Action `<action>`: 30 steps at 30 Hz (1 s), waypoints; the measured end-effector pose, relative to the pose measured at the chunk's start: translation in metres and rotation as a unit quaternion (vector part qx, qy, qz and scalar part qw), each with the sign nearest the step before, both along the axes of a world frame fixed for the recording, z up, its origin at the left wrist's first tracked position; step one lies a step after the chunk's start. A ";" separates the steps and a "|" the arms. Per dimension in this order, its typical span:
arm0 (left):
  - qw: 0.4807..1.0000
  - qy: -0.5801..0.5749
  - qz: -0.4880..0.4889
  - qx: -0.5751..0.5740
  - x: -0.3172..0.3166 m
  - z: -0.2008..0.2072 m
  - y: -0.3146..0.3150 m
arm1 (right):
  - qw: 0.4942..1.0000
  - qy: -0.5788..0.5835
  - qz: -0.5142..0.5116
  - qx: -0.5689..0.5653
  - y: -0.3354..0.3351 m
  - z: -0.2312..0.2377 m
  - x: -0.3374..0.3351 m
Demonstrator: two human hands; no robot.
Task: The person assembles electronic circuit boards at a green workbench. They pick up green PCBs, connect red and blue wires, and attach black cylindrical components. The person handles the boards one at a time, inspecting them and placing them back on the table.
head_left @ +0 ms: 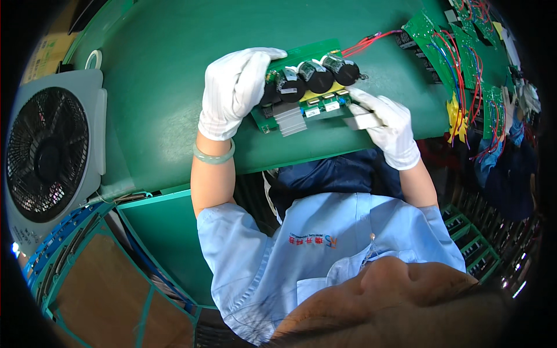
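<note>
My gloved left hand [232, 87] grips the left end of a green circuit board [310, 52], held tilted over the green table. Several large black cylindrical capacitors [317, 80] stand in a row along the board, with yellow material beside them. A ridged grey heat sink [290, 120] sticks out at the near edge, next to small white components [331, 107]. Red wires [371, 42] run from the far right corner. My gloved right hand [393, 129] pinches a small pale flat piece [365, 120] near the board's right end; I cannot make out its exact kind.
A grey box fan [49, 151] stands at the left of the green table [151, 133]. More wired circuit boards [432, 49] lie in a pile at the right, by another person's hand [525, 95]. Green trays [473, 246] are below right.
</note>
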State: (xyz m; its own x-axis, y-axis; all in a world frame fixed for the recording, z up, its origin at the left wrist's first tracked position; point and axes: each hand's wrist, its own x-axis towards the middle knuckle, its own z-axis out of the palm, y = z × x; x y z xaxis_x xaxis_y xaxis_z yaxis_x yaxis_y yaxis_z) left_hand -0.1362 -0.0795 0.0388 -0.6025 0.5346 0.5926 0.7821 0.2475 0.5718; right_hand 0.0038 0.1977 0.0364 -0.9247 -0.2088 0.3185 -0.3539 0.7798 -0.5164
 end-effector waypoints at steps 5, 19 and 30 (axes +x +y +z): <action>0.989 -0.141 0.042 -0.005 0.002 0.001 0.000 | 0.993 0.078 0.036 0.086 -0.003 -0.007 -0.005; 0.938 -0.338 0.045 0.067 0.002 -0.004 0.000 | 0.976 0.148 0.142 0.074 0.004 -0.015 -0.023; 0.931 -0.340 0.041 0.123 -0.002 -0.009 0.002 | 0.968 0.175 0.168 0.064 0.004 -0.017 -0.029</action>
State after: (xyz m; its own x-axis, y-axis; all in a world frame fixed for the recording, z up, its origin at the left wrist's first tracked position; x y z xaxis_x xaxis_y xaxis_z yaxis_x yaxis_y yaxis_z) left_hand -0.1380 -0.0777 0.0295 -0.9161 0.3688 0.1572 0.2024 0.0872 0.9754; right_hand -0.0254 0.2015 0.0197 -0.6380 -0.5374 0.5516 -0.7343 0.6404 -0.2254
